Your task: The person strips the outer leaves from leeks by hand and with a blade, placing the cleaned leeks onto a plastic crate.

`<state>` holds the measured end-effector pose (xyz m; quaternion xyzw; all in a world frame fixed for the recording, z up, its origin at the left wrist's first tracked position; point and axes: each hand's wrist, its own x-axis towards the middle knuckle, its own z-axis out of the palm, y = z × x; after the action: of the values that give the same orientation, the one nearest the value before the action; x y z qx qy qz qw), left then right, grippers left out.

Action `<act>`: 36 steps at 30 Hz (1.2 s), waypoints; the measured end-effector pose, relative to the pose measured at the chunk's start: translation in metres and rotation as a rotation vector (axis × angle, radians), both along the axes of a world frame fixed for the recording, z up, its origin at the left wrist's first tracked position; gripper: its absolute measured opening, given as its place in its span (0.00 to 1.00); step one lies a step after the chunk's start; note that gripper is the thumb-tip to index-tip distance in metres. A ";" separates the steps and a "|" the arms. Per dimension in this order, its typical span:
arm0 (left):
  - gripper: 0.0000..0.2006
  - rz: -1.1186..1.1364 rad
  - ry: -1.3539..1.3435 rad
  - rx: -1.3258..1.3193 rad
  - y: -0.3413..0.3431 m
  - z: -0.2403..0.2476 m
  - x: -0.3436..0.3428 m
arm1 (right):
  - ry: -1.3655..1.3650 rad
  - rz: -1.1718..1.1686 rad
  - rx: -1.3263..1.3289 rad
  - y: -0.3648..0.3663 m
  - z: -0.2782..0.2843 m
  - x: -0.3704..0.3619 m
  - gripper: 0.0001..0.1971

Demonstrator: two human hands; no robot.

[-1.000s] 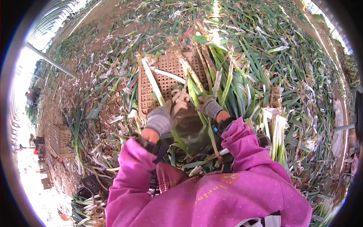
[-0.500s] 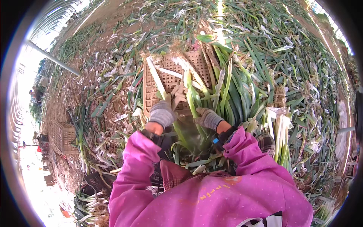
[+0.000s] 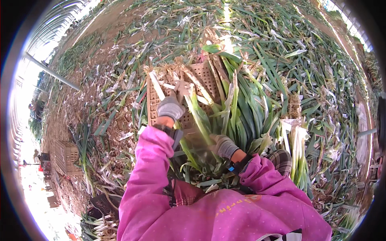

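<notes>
A leek (image 3: 197, 116) slants over the crate, its root end up and its green leaves toward me. My left hand (image 3: 172, 106), in a grey knitted glove, has its fingers closed at the white upper stem of this leek. Lower down, my right hand (image 3: 224, 146), gloved the same way, is closed around the green leaves. Another leek (image 3: 157, 85) passes beneath my left hand. Both leeks lie across an upturned tan plastic crate (image 3: 154, 106) with a perforated face. My fingertips are partly blurred.
A pile of untrimmed leeks (image 3: 247, 108) leans at the crate's right. Farther right stands a bundle of leeks (image 3: 296, 144) with pale stems. Leaf scraps (image 3: 317, 80) cover the ground. At the left sit another crate (image 3: 67, 157) and trimmed leeks (image 3: 102, 227) near a metal pole (image 3: 52, 72).
My left hand has moved up along the leek toward its root end. My right hand has shifted slightly down and right, so the hands are farther apart.
</notes>
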<state>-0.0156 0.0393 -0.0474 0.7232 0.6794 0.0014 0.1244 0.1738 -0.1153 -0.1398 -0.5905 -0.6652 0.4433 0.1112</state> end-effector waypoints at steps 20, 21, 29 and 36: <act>0.31 -0.011 0.073 -0.067 -0.024 0.006 -0.022 | -0.229 0.012 0.087 -0.012 0.024 -0.011 0.29; 0.31 -0.006 0.074 -0.065 -0.022 0.004 -0.025 | -0.228 0.016 0.090 -0.011 0.028 -0.014 0.29; 0.29 0.116 0.069 -0.089 0.017 -0.004 -0.033 | -0.216 0.061 0.024 -0.011 0.038 -0.022 0.30; 0.26 0.040 0.048 -0.158 -0.030 0.003 -0.037 | -0.069 0.025 0.099 -0.008 0.022 -0.014 0.31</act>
<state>-0.0526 0.0091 -0.0444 0.6972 0.6945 -0.0668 0.1648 0.1602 -0.1236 -0.1180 -0.5907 -0.6972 0.3906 0.1119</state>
